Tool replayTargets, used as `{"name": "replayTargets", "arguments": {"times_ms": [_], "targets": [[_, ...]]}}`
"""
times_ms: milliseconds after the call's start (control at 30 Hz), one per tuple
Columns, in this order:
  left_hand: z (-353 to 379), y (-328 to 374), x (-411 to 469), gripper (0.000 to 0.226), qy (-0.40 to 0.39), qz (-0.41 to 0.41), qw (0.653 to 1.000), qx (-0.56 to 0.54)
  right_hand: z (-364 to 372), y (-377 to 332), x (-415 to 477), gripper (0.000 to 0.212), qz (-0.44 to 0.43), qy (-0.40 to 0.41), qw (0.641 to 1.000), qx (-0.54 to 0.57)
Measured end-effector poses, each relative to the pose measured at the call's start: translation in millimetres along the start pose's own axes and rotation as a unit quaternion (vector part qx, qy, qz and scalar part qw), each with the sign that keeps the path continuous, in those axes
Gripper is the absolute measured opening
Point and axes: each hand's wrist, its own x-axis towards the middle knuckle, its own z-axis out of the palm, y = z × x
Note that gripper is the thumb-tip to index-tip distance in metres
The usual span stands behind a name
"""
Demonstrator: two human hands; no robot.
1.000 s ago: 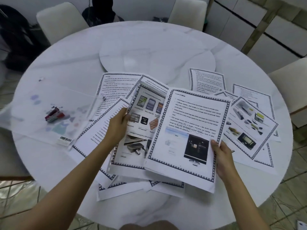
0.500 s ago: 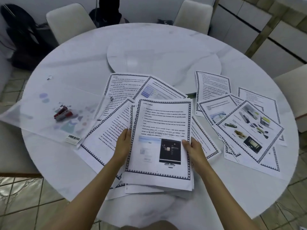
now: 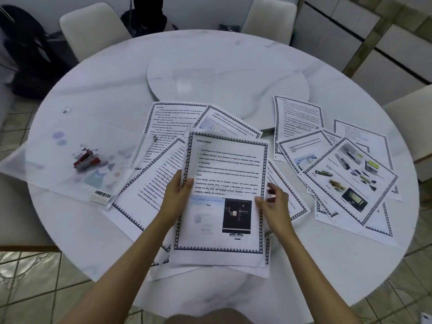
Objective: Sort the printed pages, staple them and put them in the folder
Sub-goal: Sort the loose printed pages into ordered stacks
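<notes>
Round white table (image 3: 117,230), marble-veined, fills most of the view; tiled floor (image 3: 35,288) shows below its near rim. Pale chairs (image 3: 93,29) are drawn up on the far side, well beyond both hands. Raised disc (image 3: 229,73) at table centre, straight ahead of the hands.

Clear folder (image 3: 46,164) lies flat, out past the left hand, one corner overlapping the nearest sheets. Loose pages (image 3: 350,178) with black patterned borders lie fanned and overlapping beyond the right hand; the top one shows small device photos. More bordered sheets (image 3: 140,195) spread under and behind the left hand, text side up.

Stack of pages (image 3: 224,164) sits between the two hands, near edge hanging just over the table rim. The top sheet is headed "CLOUD STORAGE" and carries a picture of a dark monitor low down.

Left hand (image 3: 175,195) grips the stack's left edge, thumb on top of the sheet, fingers beneath. Right hand (image 3: 275,202) pinches the right edge, thumb tip on the paper; its fingers are curled and blurred, so the exact hold cannot be told.

Red stapler (image 3: 86,161) rests on the folder, well out from the left hand. Barcode label (image 3: 102,195) sits on the folder's near corner, closer to that hand.
</notes>
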Motion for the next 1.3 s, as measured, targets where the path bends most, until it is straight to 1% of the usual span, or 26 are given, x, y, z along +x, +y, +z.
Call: {"name": "replayTargets", "arguments": {"times_ms": [67, 100, 167, 200, 267, 300, 333, 433, 500, 567, 633, 667, 733, 800, 900, 1000, 1067, 1167, 1300], "targets": [[2, 9, 1, 0.028, -0.017, 0.004, 0.999, -0.036, -7, 1, 4, 0.062, 0.018, 0.001, 0.999, 0.042], [3, 13, 2, 0.027, -0.025, 0.005, 0.998, -0.050, -11, 1, 5, 0.062, 0.024, -0.009, 0.997, 0.074], [5, 21, 2, 0.025, -0.041, 0.010, 0.996, -0.074, -19, -2, 5, 0.058, 0.027, -0.063, 0.986, 0.152], [7, 25, 3, 0.023, -0.047, 0.011, 0.996, -0.081, -24, -4, 4, 0.061, 0.024, -0.094, 0.979, 0.180], [11, 31, 4, 0.020, -0.051, 0.011, 0.995, -0.087, -31, -6, 5, 0.071, 0.008, -0.123, 0.972, 0.198], [13, 33, 5, 0.019, -0.050, 0.011, 0.995, -0.088, -34, -5, 6, 0.071, -0.002, -0.120, 0.972, 0.200], [14, 34, 7, 0.017, -0.051, 0.008, 0.995, -0.084, -37, -8, 6, 0.063, -0.011, -0.107, 0.974, 0.201], [16, 31, 14, 0.017, -0.079, -0.011, 0.996, -0.036, -51, -7, 10, 0.018, -0.037, -0.051, 0.978, 0.196], [18, 27, 18, 0.020, -0.085, -0.013, 0.996, -0.003, -64, -3, 12, 0.013, -0.048, -0.027, 0.982, 0.180], [20, 20, 22, 0.020, -0.061, -0.006, 0.998, 0.030, -77, 5, 12, 0.014, -0.040, -0.001, 0.984, 0.173], [24, 11, 26, 0.022, -0.034, 0.000, 0.995, 0.089, -91, 14, 10, 0.013, -0.024, 0.015, 0.983, 0.182], [26, 7, 27, 0.023, -0.027, 0.004, 0.991, 0.129, -98, 18, 7, 0.017, -0.020, 0.023, 0.981, 0.190], [34, 0, 31, 0.026, -0.027, 0.007, 0.980, 0.197, -109, 27, 2, 0.043, -0.006, 0.045, 0.977, 0.208], [43, -5, 35, 0.028, -0.045, 0.012, 0.964, 0.260, -119, 35, -4, 0.055, 0.015, 0.073, 0.974, 0.212], [55, -12, 43, 0.029, -0.057, 0.045, 0.935, 0.347, -132, 48, -9, 0.080, 0.031, 0.109, 0.970, 0.214], [65, -18, 46, 0.040, -0.060, 0.060, 0.899, 0.430, -140, 56, -15, 0.075, 0.041, 0.131, 0.966, 0.219], [71, -21, 44, 0.044, -0.061, 0.075, 0.876, 0.473, -145, 60, -17, 0.081, 0.038, 0.140, 0.965, 0.220], [77, -22, 41, 0.041, -0.057, 0.105, 0.865, 0.487, -151, 66, -18, 0.081, 0.029, 0.146, 0.965, 0.217], [87, -21, 37, 0.042, -0.073, 0.110, 0.865, 0.484, -152, 73, -16, 0.079, 0.032, 0.146, 0.963, 0.224]]}}
